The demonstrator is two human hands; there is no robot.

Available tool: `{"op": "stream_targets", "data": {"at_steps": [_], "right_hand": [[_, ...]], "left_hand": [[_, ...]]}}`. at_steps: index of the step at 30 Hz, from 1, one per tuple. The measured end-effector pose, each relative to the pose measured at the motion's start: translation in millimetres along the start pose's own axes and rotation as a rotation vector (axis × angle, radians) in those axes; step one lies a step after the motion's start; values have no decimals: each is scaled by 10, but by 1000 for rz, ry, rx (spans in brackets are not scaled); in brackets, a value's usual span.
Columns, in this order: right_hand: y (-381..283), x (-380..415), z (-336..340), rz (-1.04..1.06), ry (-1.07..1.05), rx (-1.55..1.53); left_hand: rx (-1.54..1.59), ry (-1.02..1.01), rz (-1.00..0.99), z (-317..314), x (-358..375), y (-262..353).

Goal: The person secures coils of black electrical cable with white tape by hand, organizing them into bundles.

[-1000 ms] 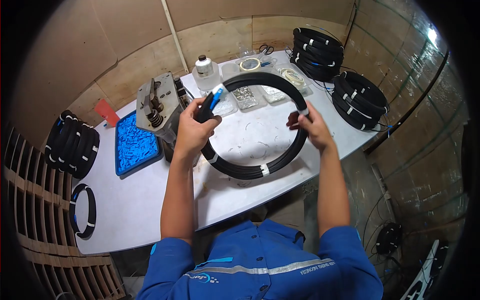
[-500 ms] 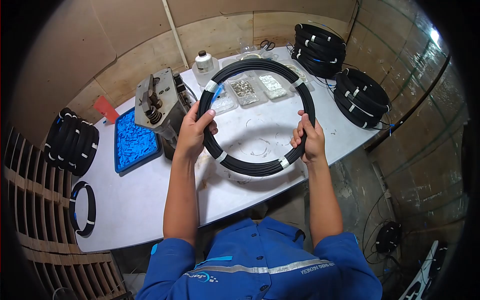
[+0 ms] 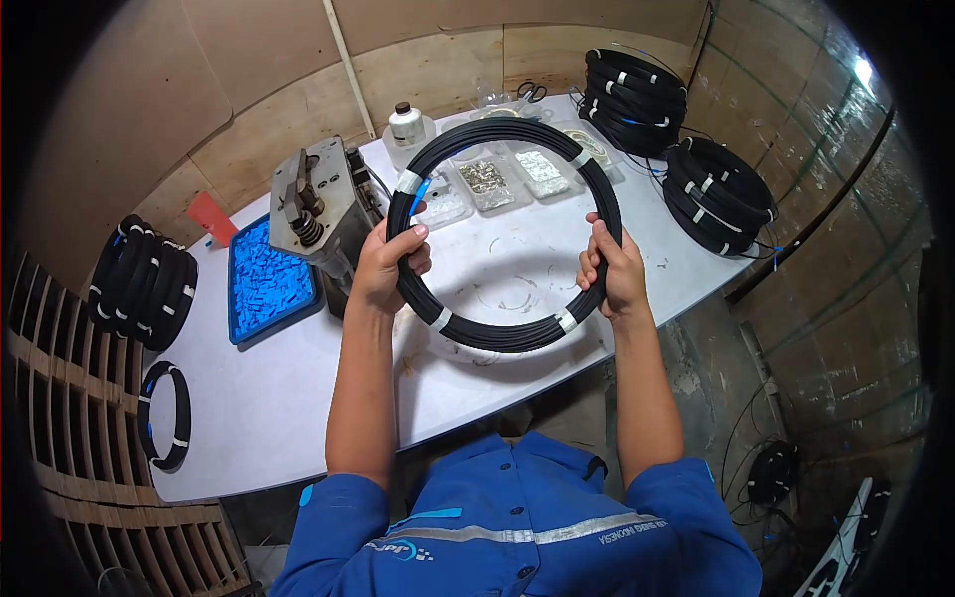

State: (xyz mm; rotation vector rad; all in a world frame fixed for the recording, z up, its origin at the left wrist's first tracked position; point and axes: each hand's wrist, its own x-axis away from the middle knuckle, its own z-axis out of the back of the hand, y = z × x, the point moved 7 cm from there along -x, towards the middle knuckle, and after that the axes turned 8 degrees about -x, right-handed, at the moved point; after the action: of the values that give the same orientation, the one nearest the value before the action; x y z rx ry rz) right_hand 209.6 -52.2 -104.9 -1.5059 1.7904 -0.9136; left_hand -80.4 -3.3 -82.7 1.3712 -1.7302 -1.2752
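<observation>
A coil of black cable (image 3: 497,336), bound with several strips of white tape, is held up over the white table. My left hand (image 3: 391,261) grips its left side, thumb across the front. On the opposite side, my right hand (image 3: 615,267) is closed round the coil. A blue tag (image 3: 420,195) shows on the coil's upper left, just above my left fingers. Through the ring I see the tabletop and part of some clear trays.
Left of the coil stands a metal press (image 3: 323,204) beside a tray of blue pieces (image 3: 267,284). Clear trays (image 3: 485,185), a white bottle (image 3: 406,123) and scissors (image 3: 532,92) sit behind. Stacked coils (image 3: 718,194) lie right; more coils (image 3: 144,284) are at the left edge.
The coil has turned slightly counter-clockwise, its upper tape strips shifting left. My left hand has changed its grip a little, sitting slightly lower. Both hands still hold the coil.
</observation>
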Motion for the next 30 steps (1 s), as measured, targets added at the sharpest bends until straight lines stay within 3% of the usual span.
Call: {"op": "stream_targets", "data": {"at_steps": [10, 15, 18, 20, 22, 30], "right_hand": [[-98, 40, -70, 12, -47, -71], [-343, 33, -193, 86, -202, 3], [-487, 3, -262, 115, -252, 67], [-588, 0, -355, 143, -307, 155], [-645, 1, -399, 160, -311, 178], [-664, -13, -383, 150, -311, 241]], "left_hand": [[-90, 77, 18, 103, 15, -81], [-230, 57, -4, 48, 12, 41], [-314, 145, -70, -34, -18, 231], [-540, 110, -303, -90, -136, 435], [-522, 125, -331, -88, -171, 463], [-422, 12, -25, 1, -312, 285]]}}
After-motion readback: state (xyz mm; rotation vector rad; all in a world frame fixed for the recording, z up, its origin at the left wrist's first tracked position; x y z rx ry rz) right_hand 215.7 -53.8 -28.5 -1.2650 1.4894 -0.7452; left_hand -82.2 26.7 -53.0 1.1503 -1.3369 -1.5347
